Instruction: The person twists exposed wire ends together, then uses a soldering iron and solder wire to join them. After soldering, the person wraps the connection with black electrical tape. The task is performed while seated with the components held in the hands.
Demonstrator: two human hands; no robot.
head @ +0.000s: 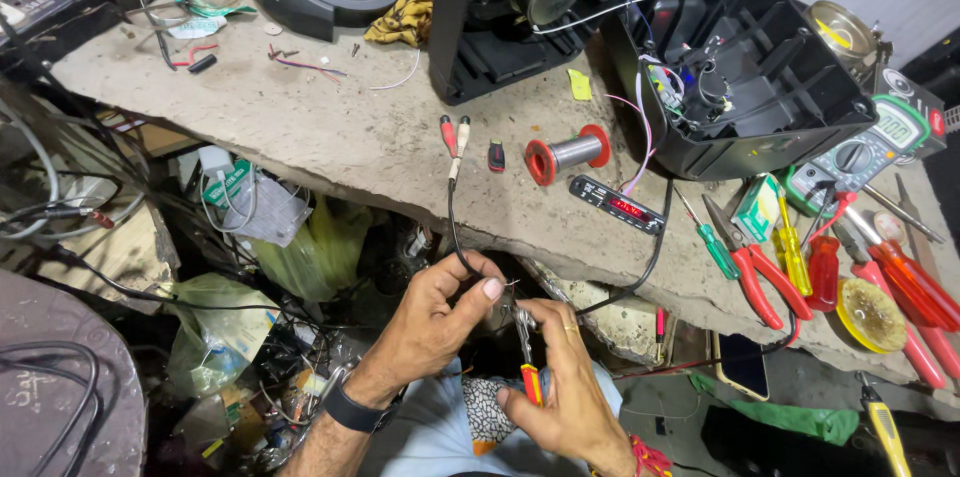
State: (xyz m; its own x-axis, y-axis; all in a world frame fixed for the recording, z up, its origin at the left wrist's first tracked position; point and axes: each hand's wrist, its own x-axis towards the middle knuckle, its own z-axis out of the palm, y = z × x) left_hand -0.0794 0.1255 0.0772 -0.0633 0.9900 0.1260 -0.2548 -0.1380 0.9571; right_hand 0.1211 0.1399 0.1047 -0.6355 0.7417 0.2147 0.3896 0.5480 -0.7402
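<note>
- Pinching a thin black cable (455, 237) between thumb and forefinger, your left hand (435, 322) sits at the lower centre of the frame, its other fingers curled loosely underneath.
- Your right hand (565, 387), just beside it and touching it at the fingertips, is wrapped around small pliers with red and yellow handles (527, 362); the fingers are pressed together on the grips and the metal tip points up at the cable end.
- That cable runs upward over the edge of the rough grey stone worktop (330, 127) and ends in a pair of red and white audio plugs (455, 135) lying at the centre of the frame.
- Right of the plugs lie a red spool of silver solder wire (568, 152) and a small black display board with red digits (618, 204).
- An open black plastic speaker casing (770, 57) fills the upper right, with a green multimeter (870, 147) near it.
- Red-handled cutters and screwdrivers (800, 267) crowd the right edge of the worktop.
</note>
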